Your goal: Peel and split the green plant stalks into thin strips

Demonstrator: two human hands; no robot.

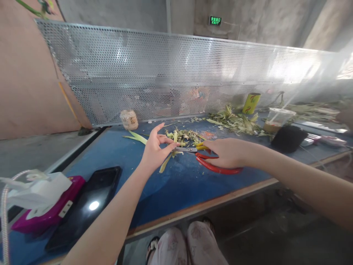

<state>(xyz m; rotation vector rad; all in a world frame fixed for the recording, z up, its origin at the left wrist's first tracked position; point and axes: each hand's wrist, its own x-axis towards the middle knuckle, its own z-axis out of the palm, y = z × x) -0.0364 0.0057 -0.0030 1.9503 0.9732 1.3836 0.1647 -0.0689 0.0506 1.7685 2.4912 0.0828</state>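
My right hand [227,152] grips a pair of scissors [219,169] with red handles and a yellow part near the pivot. Their blades point left toward my left hand [157,149]. Thumb and index finger of that hand pinch a narrow pale-green leaf strip [175,137] close to the blade tips; whether the blades touch it I cannot tell. Below the fingers hangs or lies another pale strip [164,164]. Just behind both hands spreads a heap of small green and straw-coloured clippings [187,135]. A longer green leaf [138,137] lies left of my left hand.
A blue table [171,198] ends at a perforated metal screen [154,73]. Dried husks [237,121], a yellow-green can [251,103] and a clear cup [280,116] stand right. A roll-like beige object [129,119] is at back left. Front left: black phone [91,198], magenta power strip [49,213].
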